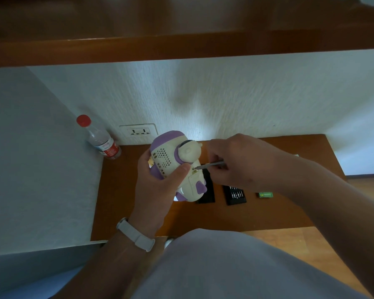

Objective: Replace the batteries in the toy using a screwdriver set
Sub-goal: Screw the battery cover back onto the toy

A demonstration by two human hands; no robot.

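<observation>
A white and purple toy (173, 156) is held above the wooden table (289, 212), its underside with a speaker grille turned towards me. My left hand (158, 186) grips the toy from below, thumb pressed on its body. My right hand (235, 160) pinches a thin metal screwdriver (209, 165) whose tip touches the toy beside my left thumb. On the table lie the open black screwdriver set tray (234, 194) with several bits, its black lid (207, 190) partly hidden behind the toy, and a green battery pack (266, 194).
A plastic water bottle (102, 139) with a red cap stands at the back left corner against the wall. A double wall socket (138, 132) sits just above the table. A wooden shelf (181, 48) overhangs. My lap fills the foreground.
</observation>
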